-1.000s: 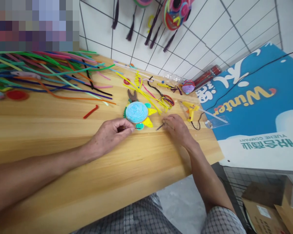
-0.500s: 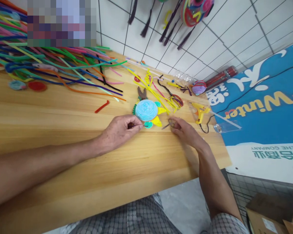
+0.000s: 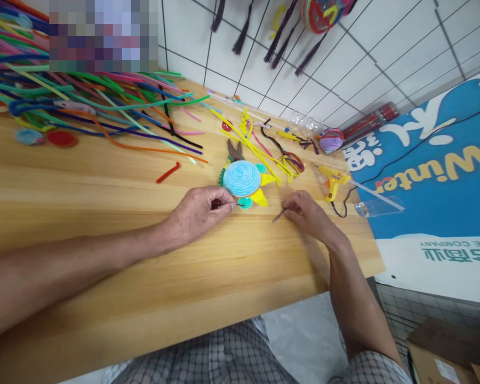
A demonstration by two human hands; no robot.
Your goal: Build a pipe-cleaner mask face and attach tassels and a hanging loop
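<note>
Between thumb and fingers my left hand (image 3: 204,213) pinches a thin dark strand (image 3: 240,205), whose tip lies over a small teal disc (image 3: 246,202). Just beyond is a light blue coiled dome (image 3: 242,178) with yellow pointed pieces (image 3: 260,198) on its right side. Pliers (image 3: 234,150) with dark jaws and a green handle lie partly behind the dome. My right hand (image 3: 304,212), to the right of the yellow points, is closed on a small thin metal tool (image 3: 279,216), its tip pointing down and left; its handle is mostly hidden by the fingers.
Many coloured pipe cleaners (image 3: 116,114) spread over the left back of the wooden table (image 3: 164,298). A red piece (image 3: 168,172) lies left of the dome. Yellow stems (image 3: 260,154), red-handled scissors (image 3: 294,161) and a yellow glue gun (image 3: 333,181) with its cord are behind and right.
My right hand has turned slightly, and the metal tool in it points more steeply down. My left hand keeps its pinch beside the dome. The whole view has shifted a little.
</note>
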